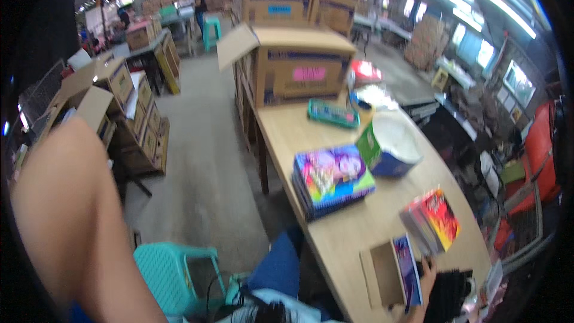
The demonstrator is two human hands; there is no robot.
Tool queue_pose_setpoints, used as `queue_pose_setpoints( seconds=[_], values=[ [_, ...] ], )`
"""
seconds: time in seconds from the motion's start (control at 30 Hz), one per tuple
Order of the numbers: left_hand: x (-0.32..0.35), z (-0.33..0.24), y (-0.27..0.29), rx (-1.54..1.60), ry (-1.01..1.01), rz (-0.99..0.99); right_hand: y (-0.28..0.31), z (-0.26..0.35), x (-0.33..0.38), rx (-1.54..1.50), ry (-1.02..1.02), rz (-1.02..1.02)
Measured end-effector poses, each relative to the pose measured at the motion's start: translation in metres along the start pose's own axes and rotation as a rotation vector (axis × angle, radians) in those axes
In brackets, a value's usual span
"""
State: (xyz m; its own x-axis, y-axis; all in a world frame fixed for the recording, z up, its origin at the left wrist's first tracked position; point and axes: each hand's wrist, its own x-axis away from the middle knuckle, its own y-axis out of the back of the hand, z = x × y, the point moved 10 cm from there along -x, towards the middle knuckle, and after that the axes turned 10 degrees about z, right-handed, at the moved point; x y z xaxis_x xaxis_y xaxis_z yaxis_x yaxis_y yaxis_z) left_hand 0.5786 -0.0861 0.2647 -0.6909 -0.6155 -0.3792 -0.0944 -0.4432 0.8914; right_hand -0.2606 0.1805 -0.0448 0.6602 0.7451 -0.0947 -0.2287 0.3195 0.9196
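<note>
My right hand [427, 275] is at the near right of the table, its fingers against the outer side of a blue-purple notebook [408, 269]. The notebook stands upright along the right side of a small open cardboard box [384, 276]. My left arm [78, 215] rises large and blurred at the left; its hand is out of the picture. Farther up the table lies a stack of colourful notebooks [333, 174]. Beside the box sits a stack of red and yellow booklets [431, 221].
A green and blue open carton [382, 149], a teal pencil-case-like pack [333, 113] and a large open carton [305, 75] stand along the table [281, 131]. A turquoise stool [164, 269] is at lower left. Stacked cartons [140, 119] stand across the aisle.
</note>
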Motion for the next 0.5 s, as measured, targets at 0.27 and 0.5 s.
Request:
queue_pose_setpoints(
  seconds=[0.27,0.5],
  values=[
    [-0.020,0.122,-0.065,-0.045,0.260,0.406,0.082,0.048,0.017,-0.235,-0.036,-0.056],
    [0.098,0.210,-0.008,0.076,0.156,0.048,0.152,0.134,0.083,-0.392,0.158,0.081]
  ],
)
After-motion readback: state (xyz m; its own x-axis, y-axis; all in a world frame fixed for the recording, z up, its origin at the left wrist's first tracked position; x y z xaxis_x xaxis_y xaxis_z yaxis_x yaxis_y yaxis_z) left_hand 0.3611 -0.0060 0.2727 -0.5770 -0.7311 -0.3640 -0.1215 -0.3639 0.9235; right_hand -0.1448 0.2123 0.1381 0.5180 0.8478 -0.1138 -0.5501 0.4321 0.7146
